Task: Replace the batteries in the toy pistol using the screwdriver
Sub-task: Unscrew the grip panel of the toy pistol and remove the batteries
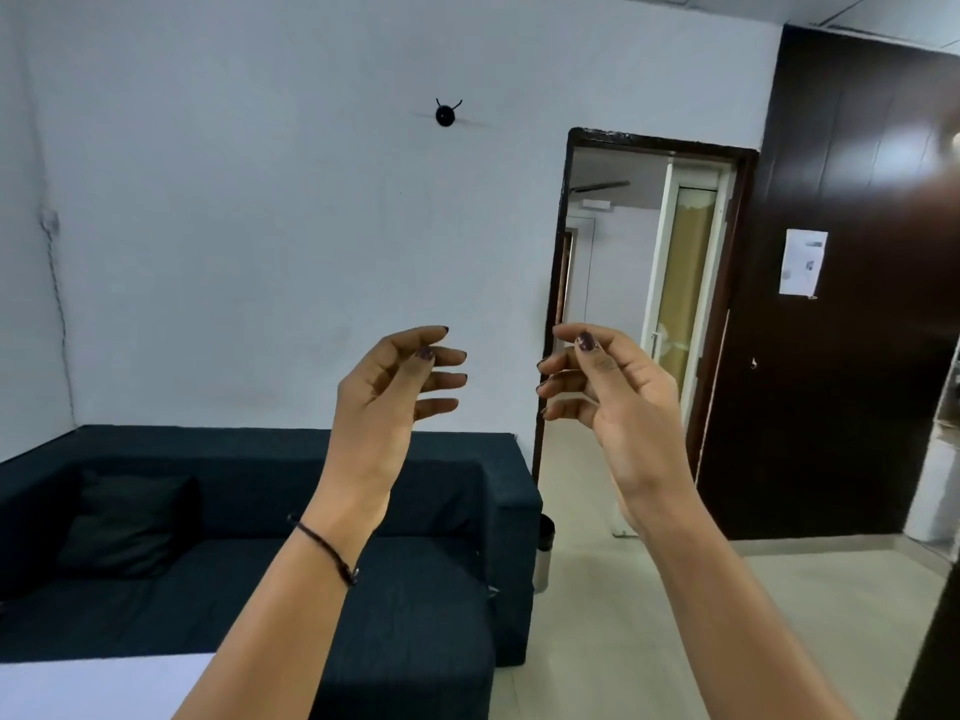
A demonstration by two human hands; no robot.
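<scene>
Left hand (395,387): up in front of the white wall, palm facing right, fingers loosely bent and spread, holding nothing.
Right hand (608,392): same height, palm facing left, fingers loosely bent too, nothing in it.
Gap btw the 2: near each other, fingertips pointing across, not touching.
Left wrist: thin dark thread band (324,550) round it.
Toy pistol + screwdriver: can't tell where they are, neither shows in this view.
Sofa (260,511): dark, behind the left forearm, w/ 1 dark cushion (124,522) at its left end.
Table (93,688): white corner, bottom left.
Doorway (639,304): open, dark frame, behind the right hand.
Wall thing (445,115): small, black, high up, maybe a hook, too blurry to say.
Paper sheet (802,262): stuck on the dark panel right of the doorway.
</scene>
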